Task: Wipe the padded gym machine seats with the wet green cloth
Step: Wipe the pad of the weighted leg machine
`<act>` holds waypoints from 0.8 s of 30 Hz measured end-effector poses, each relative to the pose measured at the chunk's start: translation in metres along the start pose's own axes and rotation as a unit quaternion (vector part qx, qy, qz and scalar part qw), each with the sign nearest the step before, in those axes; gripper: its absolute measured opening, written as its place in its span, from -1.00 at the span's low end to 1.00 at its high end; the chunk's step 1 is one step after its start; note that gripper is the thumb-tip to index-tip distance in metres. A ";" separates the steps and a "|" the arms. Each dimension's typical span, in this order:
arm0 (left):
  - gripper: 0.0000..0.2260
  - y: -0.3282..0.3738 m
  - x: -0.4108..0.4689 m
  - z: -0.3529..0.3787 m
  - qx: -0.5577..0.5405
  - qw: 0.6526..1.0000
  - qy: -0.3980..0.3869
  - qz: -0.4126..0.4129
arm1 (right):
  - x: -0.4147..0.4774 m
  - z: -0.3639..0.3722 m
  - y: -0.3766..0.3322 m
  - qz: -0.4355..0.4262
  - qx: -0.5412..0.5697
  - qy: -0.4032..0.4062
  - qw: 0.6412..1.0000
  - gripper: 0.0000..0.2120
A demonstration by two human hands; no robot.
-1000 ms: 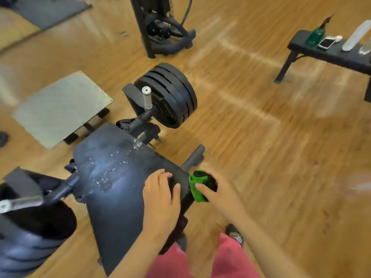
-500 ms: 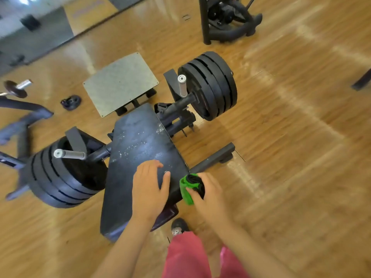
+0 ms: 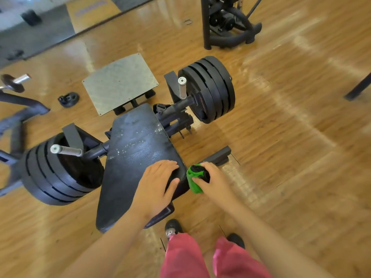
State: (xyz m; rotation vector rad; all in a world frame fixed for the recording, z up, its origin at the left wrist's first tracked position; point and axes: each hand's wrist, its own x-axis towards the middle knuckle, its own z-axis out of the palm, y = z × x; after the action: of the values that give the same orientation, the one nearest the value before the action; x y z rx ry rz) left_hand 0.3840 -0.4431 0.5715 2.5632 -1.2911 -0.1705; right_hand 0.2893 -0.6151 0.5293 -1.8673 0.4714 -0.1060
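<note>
A black padded seat slopes toward me in the middle of the view, with water droplets scattered across its upper half. My left hand lies flat on the pad's lower right part, fingers spread, holding nothing. My right hand is closed around a bunched green cloth that is wrapped partly over something black. The cloth sits just off the pad's right edge, close to my left thumb.
Stacks of black weight plates hang on the machine's right and left. A grey metal footplate lies beyond the pad. Another machine's base stands at the top. My feet and red trousers are below.
The view has pulled back and swung left, showing the whole machine. Both hands keep the same places on the pad's right edge, the cloth still bunched in my right hand.
</note>
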 end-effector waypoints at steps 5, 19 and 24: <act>-0.63 0.000 0.001 0.000 0.005 1.000 -0.011 0.006 | 0.007 0.005 0.006 0.008 0.038 -0.012 0.999 -0.80; -0.65 0.002 0.003 -0.002 0.017 1.000 -0.018 -0.010 | 0.027 0.005 0.015 0.057 0.153 -0.023 0.986 -0.76; -0.65 0.005 0.003 -0.004 0.031 0.999 -0.012 -0.005 | -0.013 0.004 0.009 0.063 0.203 -0.038 0.976 -0.70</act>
State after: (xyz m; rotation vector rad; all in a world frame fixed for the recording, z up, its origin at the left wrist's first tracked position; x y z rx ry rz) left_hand 0.3827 -0.4477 0.5770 2.6283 -1.3112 -0.1649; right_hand 0.2759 -0.6094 0.5213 -1.4323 0.4750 -0.0410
